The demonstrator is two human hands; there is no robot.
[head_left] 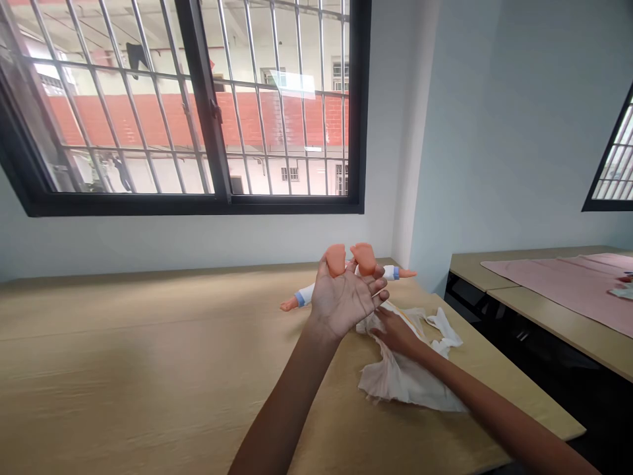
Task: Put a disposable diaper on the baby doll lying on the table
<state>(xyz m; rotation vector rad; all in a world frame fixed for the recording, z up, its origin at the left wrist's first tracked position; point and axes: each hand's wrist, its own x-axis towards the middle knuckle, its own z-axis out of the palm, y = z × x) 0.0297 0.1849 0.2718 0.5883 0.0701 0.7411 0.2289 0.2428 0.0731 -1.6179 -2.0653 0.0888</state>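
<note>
A doll lies on its back on the wooden table, its two bare feet (364,258) raised. My left hand (343,300) holds it at the ankles, palm towards me, with the fingers partly curled. The doll's arms, in white sleeves with blue cuffs (304,296), stretch out to both sides; its head and most of its body are hidden behind my left hand. Just right of that hand and lower, my right hand (395,332) grips a thin white diaper (403,379), which lies crumpled and spread on the table; its fingertips are partly hidden.
The wooden table (148,369) reaches the wall under a barred window (291,204). Its right edge runs diagonally beside a dark gap. Beyond stands another table (469,265) with a pink cloth (558,280) and a small item at the right frame edge.
</note>
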